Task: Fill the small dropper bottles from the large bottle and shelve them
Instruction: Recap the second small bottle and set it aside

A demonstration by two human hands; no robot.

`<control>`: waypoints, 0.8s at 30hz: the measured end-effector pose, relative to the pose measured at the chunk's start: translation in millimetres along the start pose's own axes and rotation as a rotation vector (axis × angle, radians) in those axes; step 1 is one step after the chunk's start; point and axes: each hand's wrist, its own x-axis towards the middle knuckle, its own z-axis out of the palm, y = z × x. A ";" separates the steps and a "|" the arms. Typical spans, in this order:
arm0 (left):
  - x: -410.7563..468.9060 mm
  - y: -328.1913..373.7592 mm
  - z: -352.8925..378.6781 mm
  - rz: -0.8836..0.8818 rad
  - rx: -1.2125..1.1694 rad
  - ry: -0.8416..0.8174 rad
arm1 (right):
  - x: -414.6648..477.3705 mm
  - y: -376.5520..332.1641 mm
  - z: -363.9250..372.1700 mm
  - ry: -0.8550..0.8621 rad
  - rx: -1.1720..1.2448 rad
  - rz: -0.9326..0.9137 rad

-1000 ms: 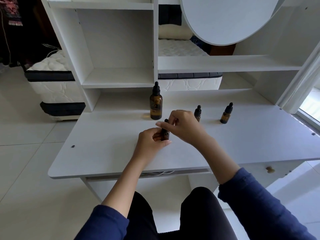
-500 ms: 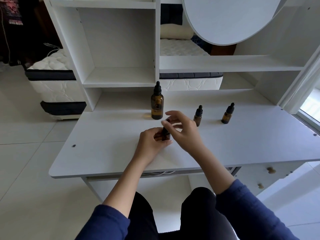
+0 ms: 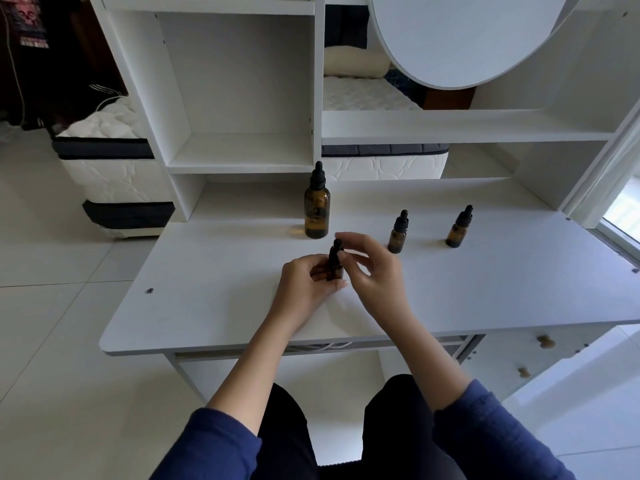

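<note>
Head view: at frame centre the left hand grips a small amber glass dropper bottle with a black cap. The right hand has its fingers loosely curled at the cap; I cannot tell if it is pinching. The large amber glass bottle and two other small bottles stand capped just above. No bottle is on the white shelf yet, so the task looks barely started.

Your bench looks like smooth, matt white laminate. The large bottle and small dropper bottles are glossy amber glass with matt black caps. Your sleeves are blue knitted cloth, the floor glossy pale tile, and the mattress quilted cloth.
</note>
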 end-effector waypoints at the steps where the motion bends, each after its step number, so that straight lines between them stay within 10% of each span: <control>1: 0.0 0.0 -0.1 0.000 0.001 0.003 | 0.1 -0.6 0.7 -0.022 0.006 0.003; 24: -0.4 3.9 1.4 0.025 0.072 0.049 | 3.0 -4.0 6.0 0.034 -0.110 0.027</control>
